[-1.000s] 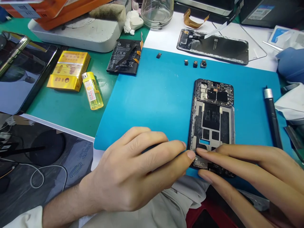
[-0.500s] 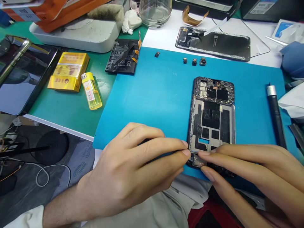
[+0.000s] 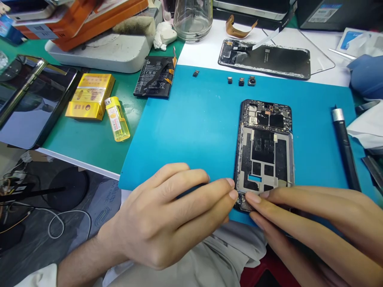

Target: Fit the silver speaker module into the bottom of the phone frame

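An opened phone frame (image 3: 263, 159), its insides bare and its circuit board at the top, lies face up on the blue mat. My left hand (image 3: 167, 215) reaches in from the left, fingertips closed together against the frame's lower left edge. Across the frame's bottom end comes my right hand (image 3: 317, 227), its fingertips pinching close to the lower left corner and covering most of that end. Whether a small part sits between the right fingertips is hidden.
Several small camera modules (image 3: 241, 81) lie on the mat (image 3: 185, 131). Behind are a removed phone screen (image 3: 269, 59) and a glass jar (image 3: 193, 20). A battery (image 3: 156, 77), yellow box (image 3: 89, 97) and lighter (image 3: 117, 119) are at left; a black-handled tool (image 3: 344, 147) is at right.
The view has shifted slightly. My right fingertips have moved a little towards the lower left corner of the phone frame; the left hand keeps its hold at the edge.
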`<state>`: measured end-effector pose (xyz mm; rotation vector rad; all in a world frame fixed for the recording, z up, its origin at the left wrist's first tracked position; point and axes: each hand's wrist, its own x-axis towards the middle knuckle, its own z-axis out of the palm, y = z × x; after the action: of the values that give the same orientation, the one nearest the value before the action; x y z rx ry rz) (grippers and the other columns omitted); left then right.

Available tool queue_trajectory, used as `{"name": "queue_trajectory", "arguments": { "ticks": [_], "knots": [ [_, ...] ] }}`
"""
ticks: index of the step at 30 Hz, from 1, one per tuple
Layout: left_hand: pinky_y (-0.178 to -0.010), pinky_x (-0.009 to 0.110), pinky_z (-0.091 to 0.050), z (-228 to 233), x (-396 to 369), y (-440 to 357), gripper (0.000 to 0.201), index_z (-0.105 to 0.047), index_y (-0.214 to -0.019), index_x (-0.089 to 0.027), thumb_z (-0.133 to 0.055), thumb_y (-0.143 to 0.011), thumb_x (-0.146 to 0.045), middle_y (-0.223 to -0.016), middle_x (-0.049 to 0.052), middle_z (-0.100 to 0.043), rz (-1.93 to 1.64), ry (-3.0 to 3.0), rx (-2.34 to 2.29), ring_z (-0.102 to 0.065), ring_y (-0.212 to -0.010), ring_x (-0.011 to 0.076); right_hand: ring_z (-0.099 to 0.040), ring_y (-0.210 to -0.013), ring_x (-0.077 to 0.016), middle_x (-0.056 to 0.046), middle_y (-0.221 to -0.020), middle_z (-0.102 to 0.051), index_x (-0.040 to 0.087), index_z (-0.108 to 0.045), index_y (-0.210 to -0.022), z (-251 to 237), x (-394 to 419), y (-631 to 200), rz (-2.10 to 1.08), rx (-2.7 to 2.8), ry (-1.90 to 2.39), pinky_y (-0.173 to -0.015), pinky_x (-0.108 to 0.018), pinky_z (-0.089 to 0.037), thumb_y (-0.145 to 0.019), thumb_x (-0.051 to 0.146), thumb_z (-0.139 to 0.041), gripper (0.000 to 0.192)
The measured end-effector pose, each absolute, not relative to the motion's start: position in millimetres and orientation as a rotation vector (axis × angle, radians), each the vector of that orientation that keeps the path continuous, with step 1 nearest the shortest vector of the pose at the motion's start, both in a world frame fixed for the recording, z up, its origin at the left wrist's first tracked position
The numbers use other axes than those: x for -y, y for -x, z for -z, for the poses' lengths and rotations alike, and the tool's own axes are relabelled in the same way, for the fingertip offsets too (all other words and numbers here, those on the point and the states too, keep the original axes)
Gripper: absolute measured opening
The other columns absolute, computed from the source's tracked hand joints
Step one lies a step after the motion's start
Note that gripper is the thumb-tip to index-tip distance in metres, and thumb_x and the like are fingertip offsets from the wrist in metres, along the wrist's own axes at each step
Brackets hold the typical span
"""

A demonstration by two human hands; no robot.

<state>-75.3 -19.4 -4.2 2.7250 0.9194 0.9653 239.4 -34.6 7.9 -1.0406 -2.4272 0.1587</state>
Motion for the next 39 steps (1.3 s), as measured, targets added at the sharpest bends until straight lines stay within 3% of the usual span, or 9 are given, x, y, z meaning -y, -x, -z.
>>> {"name": "queue_trajectory", "arguments": {
  "ticks": [6,11,15,19,24,29,32,35,39],
  "knots": [
    [-0.117,0.033,-0.068,-4,26,68,0.019,-0.088,-0.142,-0.018,-0.071,-0.134,-0.015,-0.147,-0.001,-0.098,-0.947,-2.474,-1.096,-0.084,-0.13,0.0143,-0.076,-0.124,-0.0196,0.0,-0.139,-0.084,0.025,-0.085,-0.152,-5,39,-246,-0.164,2.423,1.02,-0.107,-0.036,-0.061,-0.129,0.013,-0.075,0.028],
    [-0.11,0.036,-0.064,-7,25,54,0.014,-0.087,-0.135,-0.025,-0.078,-0.135,-0.036,-0.137,-0.006,-0.098,-0.939,-2.421,-1.188,-0.082,-0.12,0.0148,-0.087,-0.113,-0.0372,-0.002,-0.128,-0.089,0.047,-0.096,-0.142,6,48,-260,-0.294,2.192,1.173,-0.086,-0.049,-0.075,-0.104,0.043,-0.108,0.041],
    [-0.104,0.04,-0.06,-8,25,47,0.014,-0.084,-0.131,-0.027,-0.079,-0.134,-0.04,-0.132,-0.007,-0.096,-0.9,-2.376,-1.26,-0.082,-0.117,0.0163,-0.086,-0.12,-0.0416,-0.006,-0.128,-0.088,0.045,-0.097,-0.134,16,56,-273,-0.358,2.123,1.201,-0.089,-0.053,-0.078,-0.101,0.063,-0.108,0.039],
    [-0.098,0.037,-0.062,-14,16,41,0.019,-0.089,-0.136,-0.032,-0.088,-0.128,-0.049,-0.127,0.001,-0.093,-0.774,-2.427,-1.262,-0.082,-0.116,0.0218,-0.085,-0.123,-0.0416,-0.007,-0.127,-0.087,0.044,-0.096,-0.132,23,59,-280,-0.369,2.133,1.187,-0.092,-0.053,-0.078,-0.1,0.065,-0.108,0.04],
    [-0.103,0.038,-0.067,-22,-3,28,0.034,-0.091,-0.137,-0.035,-0.089,-0.123,-0.067,-0.128,0.006,-0.089,-0.692,-2.432,-1.206,-0.08,-0.123,0.0273,-0.085,-0.125,-0.0412,-0.006,-0.128,-0.087,0.043,-0.096,-0.133,30,66,-286,-0.373,2.13,1.195,-0.095,-0.053,-0.077,-0.101,0.066,-0.109,0.042],
    [-0.097,0.037,-0.064,-26,2,34,0.024,-0.091,-0.128,-0.034,-0.089,-0.125,-0.057,-0.123,0.005,-0.09,-0.66,-2.371,-1.215,-0.08,-0.12,0.0264,-0.084,-0.127,-0.0407,-0.006,-0.128,-0.087,0.043,-0.095,-0.135,33,77,-294,-0.37,2.121,1.206,-0.098,-0.053,-0.077,-0.102,0.066,-0.109,0.043],
    [-0.094,0.037,-0.059,-28,13,42,0.014,-0.088,-0.123,-0.033,-0.082,-0.131,-0.043,-0.12,-0.002,-0.091,-0.686,-2.298,-1.231,-0.08,-0.114,0.0204,-0.084,-0.129,-0.0405,-0.006,-0.129,-0.086,0.042,-0.095,-0.136,35,80,-297,-0.372,2.115,1.195,-0.1,-0.053,-0.076,-0.102,0.066,-0.109,0.044],
    [-0.097,0.034,-0.056,-27,20,47,0.015,-0.085,-0.121,-0.032,-0.078,-0.134,-0.035,-0.121,-0.01,-0.09,-0.724,-2.274,-1.224,-0.076,-0.11,0.0145,-0.084,-0.13,-0.0403,-0.006,-0.129,-0.086,0.042,-0.094,-0.137,37,82,-302,-0.379,2.11,1.172,-0.101,-0.052,-0.076,-0.103,0.066,-0.11,0.044],
    [-0.099,0.029,-0.055,-24,21,47,0.018,-0.087,-0.12,-0.031,-0.078,-0.134,-0.034,-0.12,-0.01,-0.089,-0.754,-2.333,-1.232,-0.072,-0.11,0.0141,-0.083,-0.131,-0.0397,-0.006,-0.131,-0.086,0.042,-0.094,-0.14,38,81,-305,-0.39,2.108,1.135,-0.103,-0.052,-0.075,-0.104,0.065,-0.11,0.046]
  ]
}}
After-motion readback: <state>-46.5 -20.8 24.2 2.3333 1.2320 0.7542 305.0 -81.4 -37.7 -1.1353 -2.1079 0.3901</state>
